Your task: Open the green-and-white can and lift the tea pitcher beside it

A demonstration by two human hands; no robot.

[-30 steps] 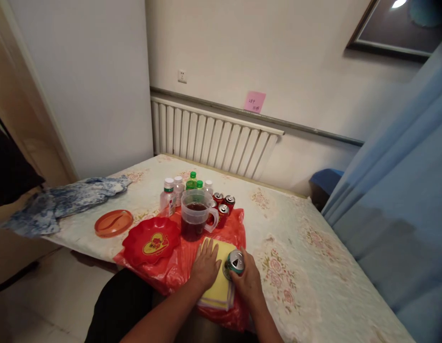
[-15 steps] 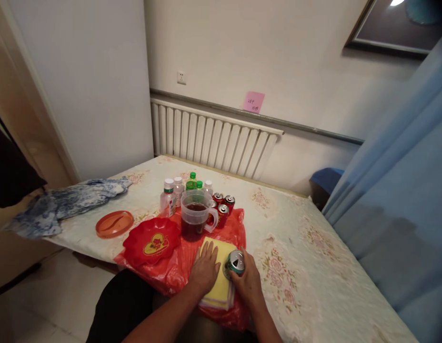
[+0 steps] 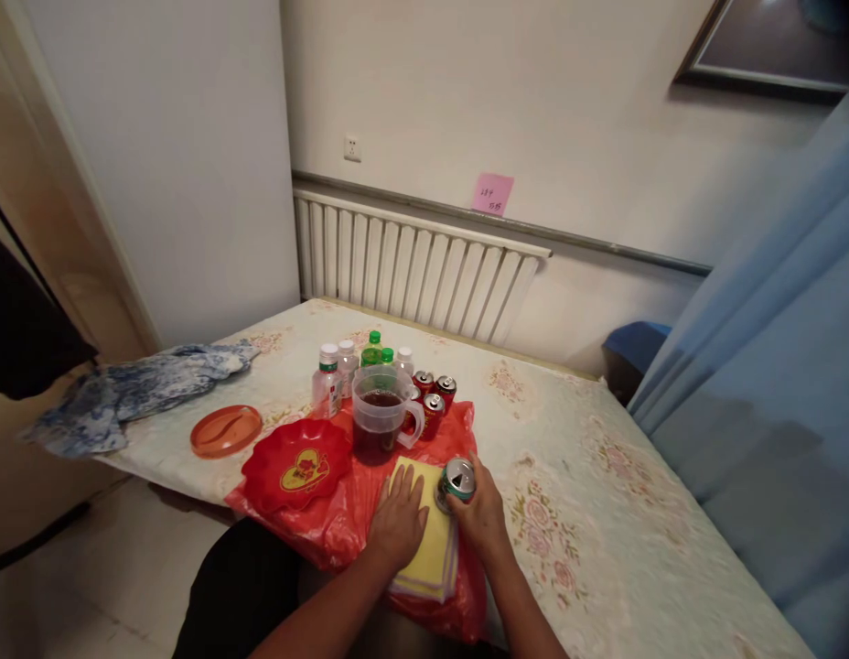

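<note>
My left hand (image 3: 398,520) lies flat with fingers stretched out on a folded yellow cloth (image 3: 431,563). My right hand (image 3: 483,508) is wrapped round a green drink can (image 3: 458,480), whose top shows a dark opening. The can is at the cloth's upper right edge; whether it touches the cloth I cannot tell. Beneath the cloth spreads a red plastic bag (image 3: 332,540). Just beyond the cloth stands a clear plastic jug (image 3: 378,416) of dark liquid, its handle turned right. A red scalloped plate (image 3: 266,458) lies left of the jug.
Behind the jug stand several red cans (image 3: 434,414) and several bottles (image 3: 327,384) with white or green caps. An orange lid (image 3: 225,431) and a crumpled blue-white cloth (image 3: 156,394) are at the left. A floral tablecloth (image 3: 589,503) covers the table; a blue curtain (image 3: 774,366) hangs at the right.
My right hand has moved the can slightly away from me, towards the cloth's upper right edge. My left hand stays flat on the cloth. The view has shifted a little.
</note>
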